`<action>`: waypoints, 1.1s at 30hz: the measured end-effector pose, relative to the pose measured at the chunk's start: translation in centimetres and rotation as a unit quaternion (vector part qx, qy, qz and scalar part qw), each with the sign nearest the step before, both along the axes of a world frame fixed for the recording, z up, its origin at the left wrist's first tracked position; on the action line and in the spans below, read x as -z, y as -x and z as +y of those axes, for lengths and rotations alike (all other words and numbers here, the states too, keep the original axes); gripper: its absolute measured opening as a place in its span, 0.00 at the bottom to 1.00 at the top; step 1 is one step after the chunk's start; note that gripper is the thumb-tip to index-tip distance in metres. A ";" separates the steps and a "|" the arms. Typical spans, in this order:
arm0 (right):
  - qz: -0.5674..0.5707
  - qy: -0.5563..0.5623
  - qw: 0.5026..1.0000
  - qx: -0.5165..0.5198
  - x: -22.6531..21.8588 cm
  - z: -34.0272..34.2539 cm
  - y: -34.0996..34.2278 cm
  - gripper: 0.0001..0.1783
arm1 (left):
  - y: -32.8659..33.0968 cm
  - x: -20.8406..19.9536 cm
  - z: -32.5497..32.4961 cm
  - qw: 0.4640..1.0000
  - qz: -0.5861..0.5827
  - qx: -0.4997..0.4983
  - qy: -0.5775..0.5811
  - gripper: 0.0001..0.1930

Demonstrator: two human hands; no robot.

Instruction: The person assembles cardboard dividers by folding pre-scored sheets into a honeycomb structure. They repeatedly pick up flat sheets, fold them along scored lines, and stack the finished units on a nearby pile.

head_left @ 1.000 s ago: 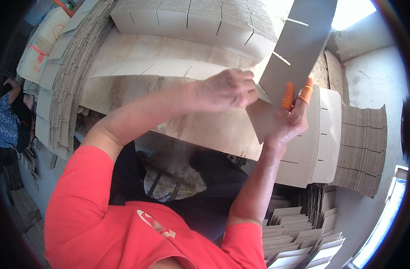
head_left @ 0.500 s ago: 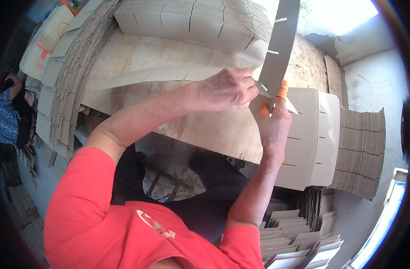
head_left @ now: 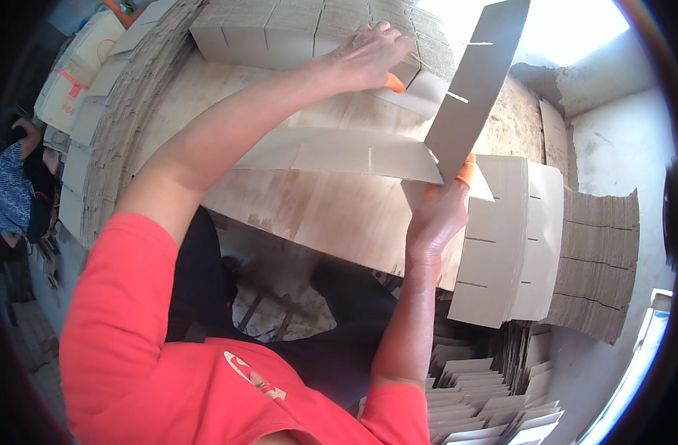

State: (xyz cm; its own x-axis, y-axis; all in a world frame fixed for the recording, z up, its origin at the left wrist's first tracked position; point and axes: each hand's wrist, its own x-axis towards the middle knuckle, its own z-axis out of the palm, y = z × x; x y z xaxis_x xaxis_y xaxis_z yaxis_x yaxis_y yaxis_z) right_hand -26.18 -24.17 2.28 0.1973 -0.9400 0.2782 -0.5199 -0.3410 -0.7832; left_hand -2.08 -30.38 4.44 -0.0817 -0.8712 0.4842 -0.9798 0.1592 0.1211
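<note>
My right hand, with orange covers on thumb and finger, pinches two slotted cardboard strips where they meet. One cardboard strip slants up and away; the other strip stretches left above the tabletop. A small pale corner of cardboard pokes out right of the fingers. Over the long stack of slotted cardboard strips at the back is my left hand. Its orange-covered thumb lies apart from the fingers, against the stack's near face. No strip shows in that hand, and whether the fingertips touch the stack is unclear.
Beneath my arms lies a wooden tabletop. At its right rests a pile of slotted cardboard sheets, beside a brown cardboard stack. Cardboard pieces stand low at the right. More stacked cardboard lines the left; another person is beyond.
My left hand has left the crossing strips and moved up and back to the stack. My right hand still grips the strips, which have swung slightly, the upright one leaning further right.
</note>
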 end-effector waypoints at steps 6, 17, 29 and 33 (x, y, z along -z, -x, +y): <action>-0.012 0.055 0.998 -0.017 0.2 0.1 -0.4 0.35 | -3.2 5.1 -4.5 0.984 -0.152 -0.090 -0.009 0.15; -0.074 0.002 0.995 -0.060 0.5 0.0 -0.2 0.40 | -2.0 3.7 -1.9 0.997 -0.043 0.047 0.046 0.02; -0.015 -0.023 0.997 -0.077 0.3 0.0 0.2 0.35 | 0.6 1.9 0.3 0.993 0.038 0.095 0.064 0.05; -0.013 -0.012 0.997 -0.081 0.1 0.1 0.3 0.35 | 1.0 1.3 0.7 0.991 0.041 0.108 0.061 0.03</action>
